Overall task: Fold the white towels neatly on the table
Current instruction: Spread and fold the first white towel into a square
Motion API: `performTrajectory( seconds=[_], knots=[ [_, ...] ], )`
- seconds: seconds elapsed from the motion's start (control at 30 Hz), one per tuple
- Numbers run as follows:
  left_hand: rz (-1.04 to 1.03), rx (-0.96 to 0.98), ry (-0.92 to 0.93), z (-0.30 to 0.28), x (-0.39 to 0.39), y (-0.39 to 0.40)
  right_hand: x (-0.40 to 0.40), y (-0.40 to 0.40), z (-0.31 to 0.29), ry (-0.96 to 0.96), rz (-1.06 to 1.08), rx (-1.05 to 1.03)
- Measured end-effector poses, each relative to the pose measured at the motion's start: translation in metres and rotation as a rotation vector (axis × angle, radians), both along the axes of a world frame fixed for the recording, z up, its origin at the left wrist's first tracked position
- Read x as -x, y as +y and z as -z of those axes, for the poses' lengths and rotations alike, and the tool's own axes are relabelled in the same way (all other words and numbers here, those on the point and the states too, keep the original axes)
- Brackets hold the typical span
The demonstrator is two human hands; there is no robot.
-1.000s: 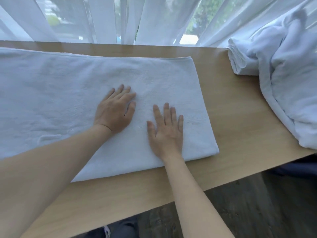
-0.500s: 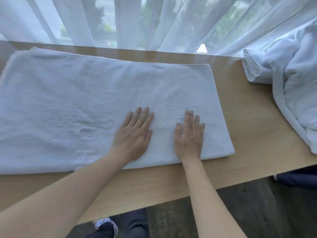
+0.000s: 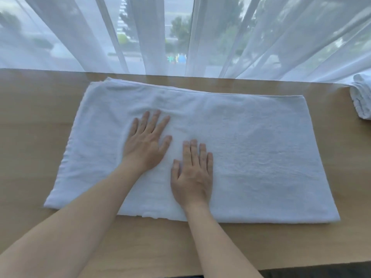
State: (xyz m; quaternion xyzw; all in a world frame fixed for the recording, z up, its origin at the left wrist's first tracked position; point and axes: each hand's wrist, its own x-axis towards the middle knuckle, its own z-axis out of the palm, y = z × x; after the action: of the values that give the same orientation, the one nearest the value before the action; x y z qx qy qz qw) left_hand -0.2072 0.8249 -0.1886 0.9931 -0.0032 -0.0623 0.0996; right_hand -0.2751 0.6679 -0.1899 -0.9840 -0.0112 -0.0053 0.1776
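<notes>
**Smoothing the towel flat before the next fold**

I had the left hand and right hand flat, fingers straight, gripping nothing, pressing the folded white towel on the table. To do it well, I judged I should sweep outward toward the edges, keeping layers aligned.

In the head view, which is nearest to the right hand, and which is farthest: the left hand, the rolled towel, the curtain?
From the right hand:
1. Left hand, just beside it on the flat towel.
2. Curtain, beyond the table's far edge.
3. Rolled towel, at the far right.
</notes>
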Motion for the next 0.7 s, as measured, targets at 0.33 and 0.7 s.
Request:
performTrajectory(
  seconds=[0.33,0.7],
  knots=[
    [-0.165,-0.027,0.040,0.001,-0.096,0.082,-0.006,0.003,0.002,-0.062,0.017,0.095],
    [-0.026,0.093,-0.016,0.000,0.049,-0.012,-0.006,0.005,0.002,-0.063,0.030,0.124]
  ],
)
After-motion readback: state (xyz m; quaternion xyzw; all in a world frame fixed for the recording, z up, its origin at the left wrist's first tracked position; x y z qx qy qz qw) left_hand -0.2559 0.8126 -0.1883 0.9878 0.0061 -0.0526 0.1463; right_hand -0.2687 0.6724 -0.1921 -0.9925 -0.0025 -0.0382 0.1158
